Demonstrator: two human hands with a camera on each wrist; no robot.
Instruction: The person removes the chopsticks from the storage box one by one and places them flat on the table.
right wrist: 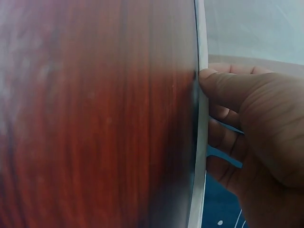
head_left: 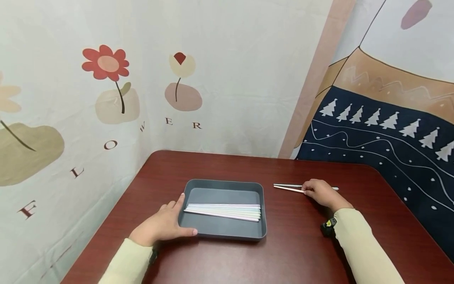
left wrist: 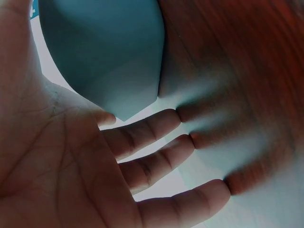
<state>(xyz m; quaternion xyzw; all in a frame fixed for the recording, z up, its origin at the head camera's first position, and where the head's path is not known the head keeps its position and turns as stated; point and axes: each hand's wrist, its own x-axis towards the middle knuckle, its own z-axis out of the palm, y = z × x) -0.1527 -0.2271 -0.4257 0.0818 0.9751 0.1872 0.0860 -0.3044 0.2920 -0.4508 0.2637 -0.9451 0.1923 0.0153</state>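
Note:
A dark grey rectangular tray [head_left: 227, 232] holds several pale chopsticks [head_left: 223, 211] lying side by side. My left hand [head_left: 164, 223] rests at the tray's left side, index finger along its edge and thumb at the near left corner. In the left wrist view, the other fingers [left wrist: 156, 128] extend beside the tray, tips touching the table. To the right of the tray, my right hand [head_left: 320, 193] pinches pale chopsticks [head_left: 288, 189] low over the table. Their left ends point toward the tray. The right wrist view shows one chopstick [right wrist: 202, 128] between thumb and fingers; a second is not distinguishable there.
The reddish-brown wooden table [head_left: 276, 252] has rounded far corners. A white cloth [head_left: 227, 79] with flower prints hangs behind and to the left. On the right hangs a dark blue cloth [head_left: 354, 146] with white trees.

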